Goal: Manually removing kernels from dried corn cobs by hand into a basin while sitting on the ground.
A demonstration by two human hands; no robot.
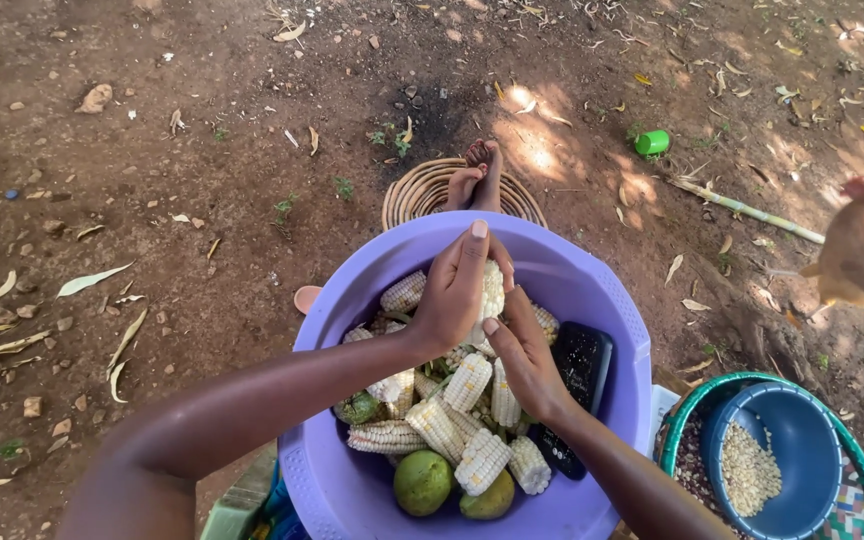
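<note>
1. Two hands meet over the purple basin (624, 330): left hand (452, 290) is wrapped around a pale corn cob piece (493, 290), fingers (474, 250) closed snugly on it; the cob sits above the basin's middle, toward its far rim.
2. Right hand (527, 360) presses against the cob's near side, thumb up on the kernel rows; its fingers are curled, but whether they grip anything of their own I cannot tell (the palm is turned away).
3. Judgement: work goes best with the cob kept over the basin, so loose kernels drop inside and not onto the dirt ground (152, 200).
4. Push with the thumb along one row at a time; the left hand turns the cob to offer fresh rows.
5. Inside the basin: more cut cob pieces (467, 380), two green round fruits (422, 482) at the near wall, a dark phone (580, 365) leaning at the right wall (keep kernels and elbows off it).
6. Right of the basin: a blue bowl (802, 440) holding loose kernels (749, 468); beyond it, a brown hen (857, 262) (watch the grain).
</note>
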